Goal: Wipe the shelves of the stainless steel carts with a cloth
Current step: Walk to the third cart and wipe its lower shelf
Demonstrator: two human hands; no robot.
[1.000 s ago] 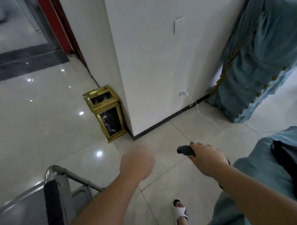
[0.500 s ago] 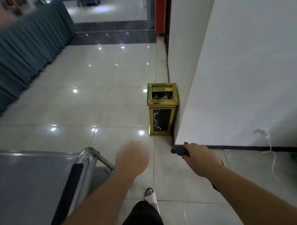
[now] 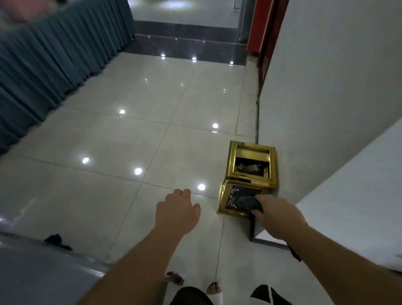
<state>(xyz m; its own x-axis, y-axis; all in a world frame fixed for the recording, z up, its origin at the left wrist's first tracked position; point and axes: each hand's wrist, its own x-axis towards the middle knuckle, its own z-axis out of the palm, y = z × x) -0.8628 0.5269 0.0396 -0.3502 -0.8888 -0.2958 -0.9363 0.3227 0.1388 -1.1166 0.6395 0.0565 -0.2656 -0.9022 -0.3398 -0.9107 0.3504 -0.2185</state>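
The grey top shelf of a stainless steel cart (image 3: pixel 32 275) fills the lower left corner. My right hand (image 3: pixel 277 214) grips a dark cloth (image 3: pixel 248 202), bunched and sticking out of my fist, in front of a gold bin. My left hand (image 3: pixel 177 212) hangs in the air over the floor tiles, to the right of the cart, fingers loosely curled and holding nothing.
A gold waste bin (image 3: pixel 251 173) stands on the floor against a white wall corner (image 3: pixel 331 100). A long table with a teal skirt (image 3: pixel 42 74) runs along the left. Glossy floor tiles (image 3: pixel 126 144) stretch ahead to a dark step (image 3: pixel 186 47). My sandalled feet (image 3: pixel 215 294) show below.
My view has swung left, away from the wall and along the corridor. The cart has slid toward the lower left corner. Both hands keep their pose, and the cloth stays in my right hand.
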